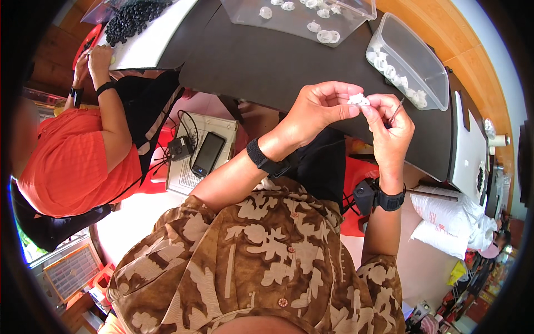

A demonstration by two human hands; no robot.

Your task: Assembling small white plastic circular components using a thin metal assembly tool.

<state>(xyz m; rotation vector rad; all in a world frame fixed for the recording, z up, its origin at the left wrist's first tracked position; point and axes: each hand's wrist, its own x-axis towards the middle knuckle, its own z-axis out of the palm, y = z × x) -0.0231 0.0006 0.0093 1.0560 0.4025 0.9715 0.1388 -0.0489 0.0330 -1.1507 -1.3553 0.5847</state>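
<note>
While a dark table [250,61] spans the upper part of the view, a co-worker in a red top [72,161] is beyond its left end, near a pale board [158,36] heaped with black pieces [130,23]. A wide clear tub [283,25] stands toward the table's far edge and a narrower clear tub [413,47] near its right edge; white parts [324,37] lie in both. Below the near edge, to the left, is a carton [223,127]. Raised at that edge, the left hand [317,114] and the right hand [388,122] almost meet, each pinching with thumb and fingertips. A black phone [209,151] lies on the carton. Between the two hands is a small white part [359,99], held off the table. A thin dark tool [396,110] crosses the fingers of the right hand
</note>
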